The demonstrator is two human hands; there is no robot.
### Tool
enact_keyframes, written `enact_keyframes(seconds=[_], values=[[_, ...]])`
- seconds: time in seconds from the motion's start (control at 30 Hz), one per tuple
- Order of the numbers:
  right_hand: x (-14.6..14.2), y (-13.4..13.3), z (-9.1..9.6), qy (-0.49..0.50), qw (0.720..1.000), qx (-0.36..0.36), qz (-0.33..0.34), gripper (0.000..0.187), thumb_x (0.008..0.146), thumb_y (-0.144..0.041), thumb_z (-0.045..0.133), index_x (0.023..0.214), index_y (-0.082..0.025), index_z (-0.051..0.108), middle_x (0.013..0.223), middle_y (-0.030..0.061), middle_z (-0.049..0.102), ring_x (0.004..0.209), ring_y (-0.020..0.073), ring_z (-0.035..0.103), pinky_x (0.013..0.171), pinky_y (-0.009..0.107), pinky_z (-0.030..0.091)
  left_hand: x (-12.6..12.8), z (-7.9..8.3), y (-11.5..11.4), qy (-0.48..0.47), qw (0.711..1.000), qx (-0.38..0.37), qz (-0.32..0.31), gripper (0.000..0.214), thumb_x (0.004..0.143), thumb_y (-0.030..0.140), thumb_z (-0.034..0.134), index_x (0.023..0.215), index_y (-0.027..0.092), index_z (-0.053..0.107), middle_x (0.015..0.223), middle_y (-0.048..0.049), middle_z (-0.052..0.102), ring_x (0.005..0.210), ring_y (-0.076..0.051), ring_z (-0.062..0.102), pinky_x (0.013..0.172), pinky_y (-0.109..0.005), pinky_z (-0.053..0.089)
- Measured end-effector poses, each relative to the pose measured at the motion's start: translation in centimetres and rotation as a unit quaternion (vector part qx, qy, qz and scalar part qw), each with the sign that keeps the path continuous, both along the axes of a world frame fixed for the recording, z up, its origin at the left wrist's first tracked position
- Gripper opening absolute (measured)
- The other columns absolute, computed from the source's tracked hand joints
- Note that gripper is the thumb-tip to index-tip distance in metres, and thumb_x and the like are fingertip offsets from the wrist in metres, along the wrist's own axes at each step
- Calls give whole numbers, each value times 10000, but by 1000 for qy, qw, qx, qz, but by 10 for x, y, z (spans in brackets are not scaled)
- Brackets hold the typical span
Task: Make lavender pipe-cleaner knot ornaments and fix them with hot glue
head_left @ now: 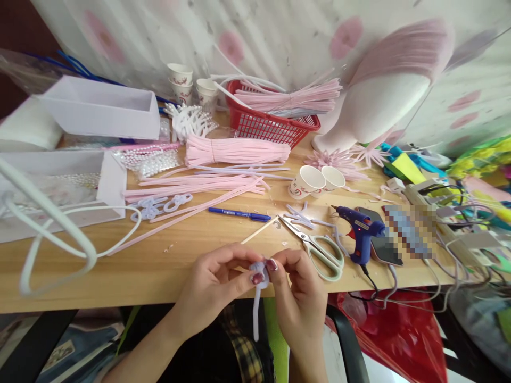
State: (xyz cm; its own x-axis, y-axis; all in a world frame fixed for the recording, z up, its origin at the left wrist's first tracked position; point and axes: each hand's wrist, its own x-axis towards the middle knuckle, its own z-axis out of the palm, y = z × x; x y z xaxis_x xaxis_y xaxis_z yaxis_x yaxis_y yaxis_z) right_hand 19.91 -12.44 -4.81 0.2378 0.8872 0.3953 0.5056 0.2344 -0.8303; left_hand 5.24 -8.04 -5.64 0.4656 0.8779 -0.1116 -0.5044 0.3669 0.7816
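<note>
Both my hands meet at the near edge of the wooden table (131,266). My left hand (211,290) and my right hand (299,298) pinch a pale lilac pipe cleaner (256,298) between thumbs and fingers. Its top is bunched into a small loop at my fingertips and its tail hangs down toward my lap. A thin wooden stick (259,230) lies just beyond my hands, with scissors (315,244) to the right of it.
A blue glue gun (361,234) stands right of the scissors. A blue pen (238,214), pink pipe-cleaner bundles (235,151), paper cups (315,181), a red basket (275,127), white boxes (99,109) and a white mannequin head (379,106) fill the table.
</note>
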Motion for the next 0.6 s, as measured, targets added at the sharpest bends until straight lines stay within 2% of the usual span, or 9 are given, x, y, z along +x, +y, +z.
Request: enact_keyframes(seconds=[0.1, 0.2, 0.3, 0.4, 0.6], values=[[-2, -4, 0, 31, 999, -21, 6, 160, 990, -167, 575, 843, -230, 575, 703, -48, 597, 588, 97, 580, 540, 182, 461, -3, 2, -1, 12, 998, 60, -13, 164, 798, 228, 859, 958, 253, 832, 907, -4, 720, 830, -113, 692, 731, -147, 584], [-8, -5, 1, 33, 999, -4, -19, 154, 981, -145, 577, 852, -230, 566, 696, -50, 599, 576, 95, 581, 537, 180, 461, -3, 2, -4, 31, 994, 104, -15, 290, 787, 187, 862, 1055, 286, 811, 984, -5, 702, 893, -128, 683, 781, -163, 584], [-12, -4, 1, 10, 999, 29, -44, 166, 959, -105, 581, 850, -229, 558, 696, -51, 599, 584, 94, 581, 563, 178, 472, -2, 2, -7, 47, 994, 94, 8, 254, 814, 187, 841, 1040, 292, 796, 965, 7, 708, 876, -116, 665, 805, -166, 568], [-14, -4, 1, -11, 998, 42, -39, 177, 945, -93, 584, 833, -226, 554, 687, -50, 588, 577, 96, 571, 566, 179, 475, -2, 3, -9, 62, 994, 85, 20, 150, 854, 218, 807, 995, 267, 788, 922, 13, 697, 845, -105, 636, 784, -156, 552], [-12, -8, -4, 2, 999, 32, -34, 172, 955, -101, 587, 844, -231, 560, 696, -52, 608, 587, 95, 582, 578, 175, 482, -7, 6, -6, 34, 999, 37, -12, 168, 835, 226, 830, 997, 261, 801, 930, 15, 735, 862, -103, 663, 782, -140, 561]])
